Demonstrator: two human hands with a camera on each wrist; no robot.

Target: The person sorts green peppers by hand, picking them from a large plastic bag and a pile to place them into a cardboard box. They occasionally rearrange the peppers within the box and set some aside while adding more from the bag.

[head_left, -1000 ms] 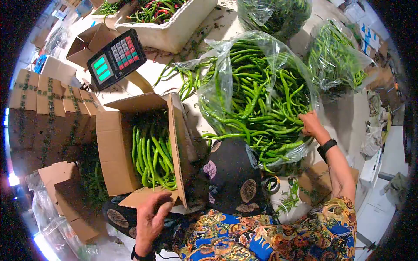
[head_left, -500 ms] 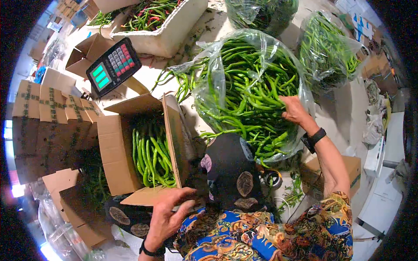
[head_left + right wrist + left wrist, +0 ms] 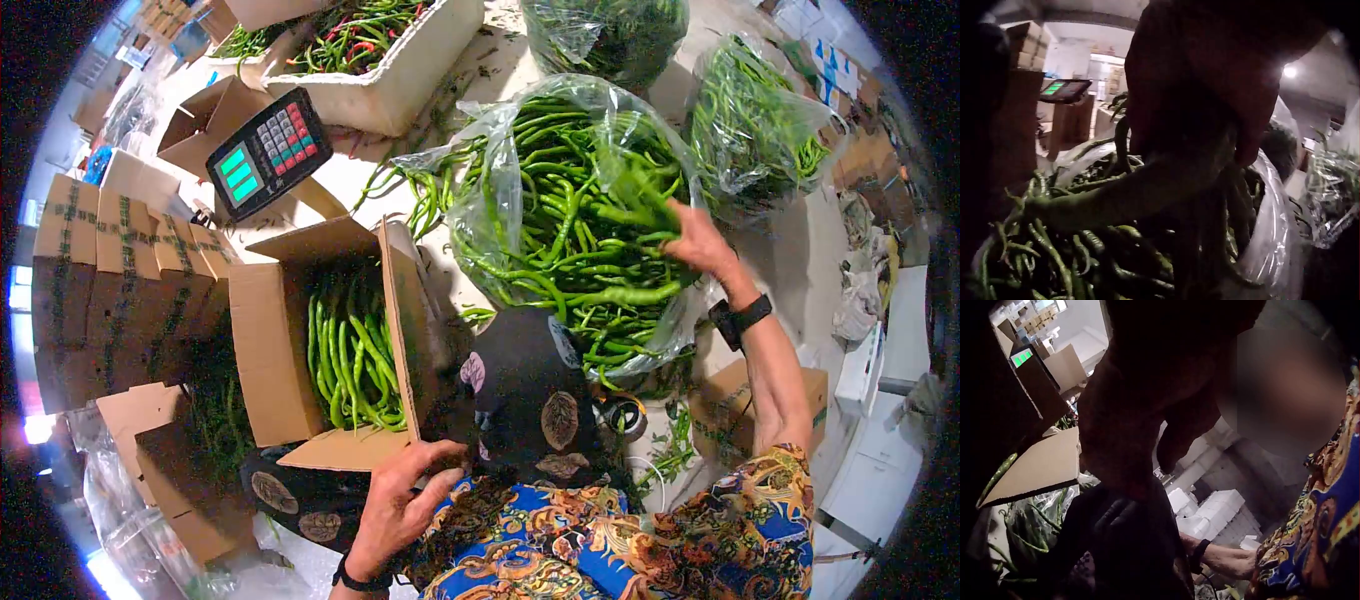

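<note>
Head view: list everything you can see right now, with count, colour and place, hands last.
Cardboard box: one, brown, open, left of centre, part-filled with green peppers.
Big plastic bag: one, clear, centre, heaped with green peppers.
Further pepper bags: two, clear, top and top right.
Foam crate: one, white, top, holding green and red peppers.
Scale display: one, black with green screens and coloured keys, upper left.
Stacked cartons: several, brown, taped, far left.
Empty open box: one, brown, behind the display.
Left hand: on the cardboard box's near flap, fingers curled over its edge.
Right hand: in the big plastic bag, gripping a bunch of peppers; black wristband.
</note>
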